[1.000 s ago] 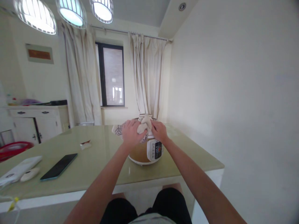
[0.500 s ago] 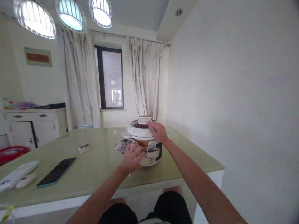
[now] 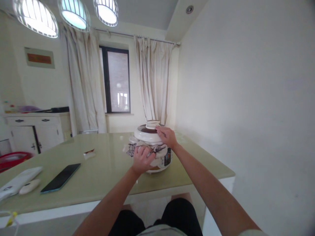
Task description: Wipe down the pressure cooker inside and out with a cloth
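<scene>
**One cooker (image 3: 160,162), one cloth (image 3: 160,150): both under hand contact**

Head view: The cooker is standing upright on the green-topped table (image 3: 108,167), near its front edge, with its lid (image 3: 147,137) sitting on top. The left hand (image 3: 142,160) is pressing the patterned cloth against the cooker's front, fingers curving over the fabric; whether they are pinching it cannot be told. The right hand (image 3: 167,136) is resting on the lid beside the knob (image 3: 152,124), fingers extending close together, gripping nothing visibly. A dark phone (image 3: 60,178) is lying to the left, well apart.
</scene>
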Tool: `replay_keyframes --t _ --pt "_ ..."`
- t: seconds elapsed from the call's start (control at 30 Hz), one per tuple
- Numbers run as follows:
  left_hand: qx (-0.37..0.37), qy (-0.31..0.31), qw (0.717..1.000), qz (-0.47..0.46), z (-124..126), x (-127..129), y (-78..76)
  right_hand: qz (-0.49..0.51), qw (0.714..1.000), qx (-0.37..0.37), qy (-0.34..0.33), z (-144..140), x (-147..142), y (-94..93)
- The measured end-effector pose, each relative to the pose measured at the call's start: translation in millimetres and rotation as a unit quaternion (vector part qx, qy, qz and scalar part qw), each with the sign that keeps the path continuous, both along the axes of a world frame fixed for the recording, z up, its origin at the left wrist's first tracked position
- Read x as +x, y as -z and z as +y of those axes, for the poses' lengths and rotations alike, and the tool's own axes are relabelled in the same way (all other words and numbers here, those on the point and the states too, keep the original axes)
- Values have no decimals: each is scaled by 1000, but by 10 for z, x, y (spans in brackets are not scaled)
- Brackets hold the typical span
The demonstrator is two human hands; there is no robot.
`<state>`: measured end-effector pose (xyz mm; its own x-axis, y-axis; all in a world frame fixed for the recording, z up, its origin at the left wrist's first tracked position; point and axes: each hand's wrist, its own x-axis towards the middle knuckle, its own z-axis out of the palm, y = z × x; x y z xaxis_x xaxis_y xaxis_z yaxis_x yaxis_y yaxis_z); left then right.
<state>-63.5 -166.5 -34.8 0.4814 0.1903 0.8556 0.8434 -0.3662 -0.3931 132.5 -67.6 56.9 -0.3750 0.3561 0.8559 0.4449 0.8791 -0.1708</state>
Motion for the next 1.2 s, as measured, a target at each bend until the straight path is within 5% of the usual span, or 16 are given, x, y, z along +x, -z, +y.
replay_keyframes --t 0.1,0.2,0.3,0.43,0.53,0.6,0.73,0.83,0.93,1.1,1.17,1.2 --pt "13 45 996 77 -71 -49 286 15 1000 10 -2 -22 -5 5" --pt "2 89 989 115 -125 -59 273 20 1000 11 -5 -29 -2 6" --pt "-13 60 994 85 -127 -23 -52 11 1000 9 -3 -2 3 8" --pt "-51 -86 991 -85 -80 117 -665 -23 999 -9 31 61 17 17" --pt "-74 -114 982 -128 -27 251 -790 -28 997 -26 60 79 36 21" --pt "-61 -71 994 -62 -1 307 -623 -28 999 -19 35 68 43 20" --pt "-22 16 999 47 -2 247 -23 -6 1000 -5 -1 22 26 22" --pt "-18 75 990 122 -13 7 332 10 1000 -1 -3 2 5 31" --pt "-23 127 977 171 23 -373 523 7 1000 4 -3 4 -2 41" --pt "-171 107 976 -77 106 -822 594 11 1000 24 -9 26 -9 55" --pt "-243 123 929 -252 121 -812 570 11 1000 28 -5 26 -22 51" --pt "-271 146 883 -355 137 -779 548 9 1000 28 -5 24 -31 45"
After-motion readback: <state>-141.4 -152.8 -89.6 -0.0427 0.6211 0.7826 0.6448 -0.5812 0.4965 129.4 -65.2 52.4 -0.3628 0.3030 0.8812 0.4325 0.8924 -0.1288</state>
